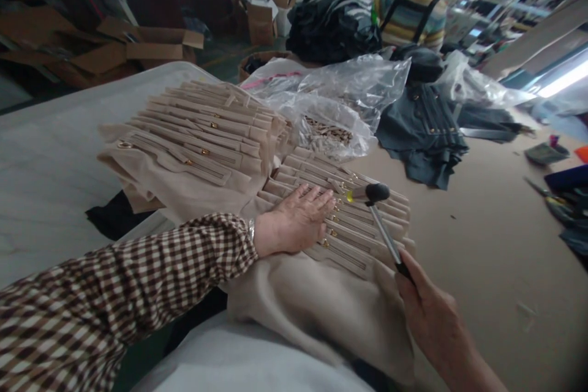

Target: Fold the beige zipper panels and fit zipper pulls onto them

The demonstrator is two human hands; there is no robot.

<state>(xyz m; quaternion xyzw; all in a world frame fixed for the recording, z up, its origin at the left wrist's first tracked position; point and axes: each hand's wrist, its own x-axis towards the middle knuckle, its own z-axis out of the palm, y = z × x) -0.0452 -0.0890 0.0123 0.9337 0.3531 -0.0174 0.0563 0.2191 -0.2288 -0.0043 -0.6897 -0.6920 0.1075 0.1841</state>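
Here, a right hand (432,312) wraps closed around a hammer (384,233), its yellow-tipped head beside brass fittings (334,233) on overlapped beige cloth pieces (353,263), contact unclear. The left hand (294,220) lies flat and outstretched on the same pieces, gripping nothing. The step appears to be tapping the fittings; a next blow would call for careful aim, clear of that hand. A second beige stack (197,141) lies to the left, a plastic bag (335,89) beyond, dark cloth (420,128) across the tan bench (496,245). Farther off, cardboard boxes (158,48) and a person in stripes (411,15) occupy a blurred workroom.
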